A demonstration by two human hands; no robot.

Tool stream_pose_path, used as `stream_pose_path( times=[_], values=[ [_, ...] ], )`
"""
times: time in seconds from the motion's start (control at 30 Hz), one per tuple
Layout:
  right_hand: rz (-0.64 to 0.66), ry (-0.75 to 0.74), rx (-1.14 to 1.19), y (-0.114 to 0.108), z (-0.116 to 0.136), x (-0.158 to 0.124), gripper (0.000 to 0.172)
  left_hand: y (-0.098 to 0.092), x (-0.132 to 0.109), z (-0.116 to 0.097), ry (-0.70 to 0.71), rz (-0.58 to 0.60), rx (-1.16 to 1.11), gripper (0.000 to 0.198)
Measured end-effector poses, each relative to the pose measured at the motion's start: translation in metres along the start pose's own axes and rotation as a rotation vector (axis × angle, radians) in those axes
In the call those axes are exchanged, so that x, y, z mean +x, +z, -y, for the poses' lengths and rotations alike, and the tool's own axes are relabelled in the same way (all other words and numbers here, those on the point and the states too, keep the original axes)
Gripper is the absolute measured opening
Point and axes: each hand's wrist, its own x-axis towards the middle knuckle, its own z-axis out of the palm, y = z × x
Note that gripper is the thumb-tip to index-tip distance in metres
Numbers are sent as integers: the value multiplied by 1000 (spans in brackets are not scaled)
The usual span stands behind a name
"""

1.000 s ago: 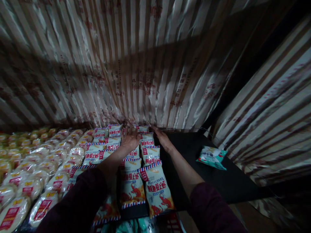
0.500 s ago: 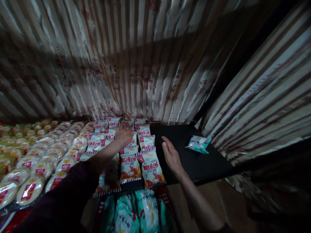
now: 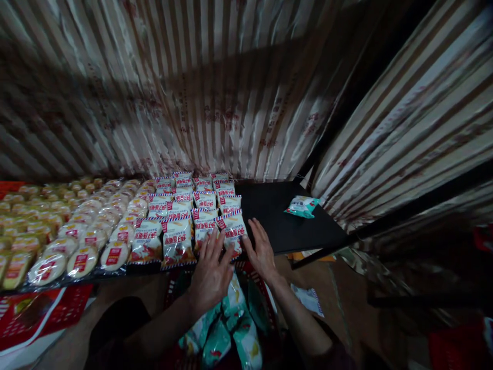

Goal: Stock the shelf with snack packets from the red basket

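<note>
Two hands (image 3: 211, 280), white snack bags (image 3: 178, 241) just beyond, one between them

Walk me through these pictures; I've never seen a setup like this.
There is no machine here: these are a person's own two bare hands, seen from one camera worn on the head, looking forward and down. The left hand is spread in front of the rows of white snack bags; the right hand is open at their right edge. Neither appears to hold anything; light contact is hard to tell. On the black shelf, round packets lie to the left, and a single teal bag to the right. More teal bags sit below in a red basket.
</note>
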Motion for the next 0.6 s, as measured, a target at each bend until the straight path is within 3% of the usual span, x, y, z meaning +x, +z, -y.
stream_pose_path(
  times=[0.13, 0.3, 0.6],
  values=[
    [-14, -117, -44, 10, 17, -27, 53, 9, -35, -17, 1, 44, -5, 60],
    [-42, -133, -64, 22, 28, -54, 53, 11, -61, -13, -38, 68, -8, 58],
    [-16, -45, -93, 32, 27, -51, 51, 11, -90, 5, -172, 85, 4, 51]
  ],
)
